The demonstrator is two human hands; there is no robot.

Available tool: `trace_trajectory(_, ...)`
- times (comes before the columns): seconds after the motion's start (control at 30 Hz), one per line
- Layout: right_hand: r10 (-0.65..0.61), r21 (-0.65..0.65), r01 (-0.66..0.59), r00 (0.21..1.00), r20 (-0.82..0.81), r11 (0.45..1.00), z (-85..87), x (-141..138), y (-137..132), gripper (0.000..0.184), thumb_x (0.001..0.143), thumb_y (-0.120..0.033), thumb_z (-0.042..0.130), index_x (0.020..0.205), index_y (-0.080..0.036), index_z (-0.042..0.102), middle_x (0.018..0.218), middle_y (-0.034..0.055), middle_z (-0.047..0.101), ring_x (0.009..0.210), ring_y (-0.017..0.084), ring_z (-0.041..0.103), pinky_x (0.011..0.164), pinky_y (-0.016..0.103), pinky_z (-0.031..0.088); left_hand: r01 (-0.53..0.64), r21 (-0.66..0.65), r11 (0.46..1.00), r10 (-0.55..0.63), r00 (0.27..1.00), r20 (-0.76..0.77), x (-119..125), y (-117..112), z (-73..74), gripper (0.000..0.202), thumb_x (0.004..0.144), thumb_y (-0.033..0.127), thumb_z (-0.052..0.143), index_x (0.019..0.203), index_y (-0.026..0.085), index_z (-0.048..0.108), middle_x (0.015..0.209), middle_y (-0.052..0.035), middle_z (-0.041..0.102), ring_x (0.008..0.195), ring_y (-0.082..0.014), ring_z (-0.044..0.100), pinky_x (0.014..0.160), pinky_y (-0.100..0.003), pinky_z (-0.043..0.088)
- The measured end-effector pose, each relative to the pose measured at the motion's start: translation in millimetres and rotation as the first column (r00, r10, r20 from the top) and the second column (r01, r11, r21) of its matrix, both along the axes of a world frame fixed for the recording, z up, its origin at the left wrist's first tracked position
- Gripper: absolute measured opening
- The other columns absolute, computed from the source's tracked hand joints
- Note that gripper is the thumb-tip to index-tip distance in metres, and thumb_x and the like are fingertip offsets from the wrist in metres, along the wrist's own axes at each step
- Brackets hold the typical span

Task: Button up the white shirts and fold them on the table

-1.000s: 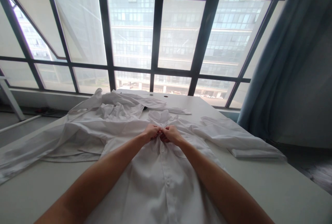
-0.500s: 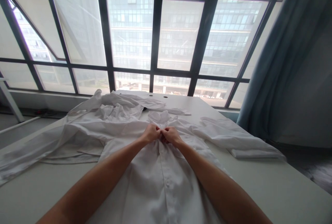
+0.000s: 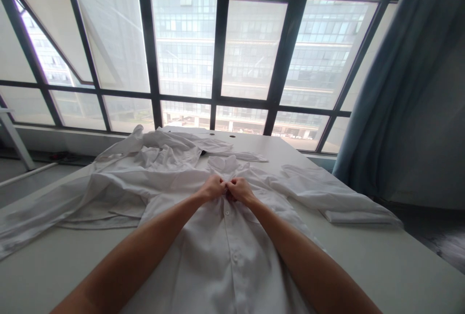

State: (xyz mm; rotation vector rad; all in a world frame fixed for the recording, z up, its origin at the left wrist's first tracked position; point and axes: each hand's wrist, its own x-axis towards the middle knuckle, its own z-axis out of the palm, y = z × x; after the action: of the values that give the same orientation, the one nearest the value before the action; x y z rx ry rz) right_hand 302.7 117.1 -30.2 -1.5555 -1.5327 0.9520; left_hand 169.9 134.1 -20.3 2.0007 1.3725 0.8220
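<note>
A white button-up shirt [image 3: 221,251] lies flat on the white table [image 3: 381,265], collar away from me. My left hand [image 3: 212,189] and my right hand [image 3: 240,190] meet knuckle to knuckle at the top of the button strip, just below the collar [image 3: 223,163]. Both hands are closed, pinching the fabric of the shirt front there. Buttons lower on the strip look fastened. The fingertips are hidden under the knuckles.
More white garments [image 3: 145,159] lie crumpled at the back left of the table, a sleeve trailing to the left edge. A folded white piece [image 3: 358,216] lies at the right. Large windows [image 3: 218,52] stand behind; a blue curtain [image 3: 407,86] hangs at the right.
Almost nothing: both hands stay pinched at the same spot below the collar, shifting only slightly.
</note>
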Motion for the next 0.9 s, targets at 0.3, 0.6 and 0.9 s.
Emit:
trace_trajectory(0.3,0.173,-0.092,-0.189,0.971,-0.163,0.978,15.1,13.6,-6.8,0.022,0.087,-0.014,0.040,0.078,-0.016,0.059,0.070,0.0046,0.068,0.056,0.013,0.063,0.052,0.021,0.050,0.194,-0.124,0.973,-0.165,0.963,0.212,-3.4,-0.9,3.8,0.024,0.079,0.030,0.051,0.062,0.014,0.056,0.049,0.0043,0.044,0.046,-0.0083,0.039,0.048,-0.021,0.032)
trace_trajectory(0.6,-0.096,0.253,-0.071,0.801,0.590,0.965,8.1,26.1,-9.2,0.035,0.088,-0.029,0.054,0.119,-0.016,0.064,0.130,0.0161,0.061,0.127,0.030,0.051,0.108,0.046,0.034,0.121,0.325,0.938,0.050,0.879,-0.473,-22.9,-1.3,-13.5,0.034,0.094,0.029,0.045,0.120,0.017,0.065,0.125,-0.0130,0.065,0.118,-0.0267,0.057,0.102,-0.041,0.042)
trace_trajectory(0.9,0.010,-0.027,0.016,0.635,0.773,1.000,-0.3,55.6,-32.4,0.074,0.089,-0.066,0.046,0.143,-0.015,0.048,0.153,0.0194,0.036,0.142,0.036,0.029,0.108,0.055,0.032,0.229,0.137,0.964,-0.095,0.776,-0.623,-62.7,-18.2,-25.7,0.055,0.099,0.043,0.035,0.149,0.018,0.040,0.157,-0.0147,0.030,0.147,-0.0319,0.024,0.114,-0.057,0.021)
